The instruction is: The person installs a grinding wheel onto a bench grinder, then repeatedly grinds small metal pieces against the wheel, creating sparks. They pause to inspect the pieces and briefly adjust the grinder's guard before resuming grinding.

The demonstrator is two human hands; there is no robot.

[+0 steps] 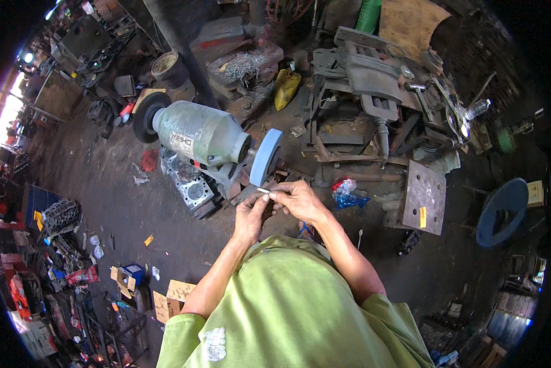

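Both my hands meet just below the light-blue grinding wheel of a grey-green bench grinder. My left hand is closed, thumb and fingertips pinching a short, thin, pale rod. From the other side, my right hand grips the same rod's near end with its thumb and index finger. The rod's tip points up and left, close to the wheel's lower edge; whether it touches cannot be told. A dark second wheel sits at the grinder's far left end. Whether the wheels spin does not show.
Under the grinder lies a metal engine casting. A bench vise on a steel frame stands at the far right, near a holed steel plate. Cardboard boxes and a scrap pile lie left. A blue ring stands right.
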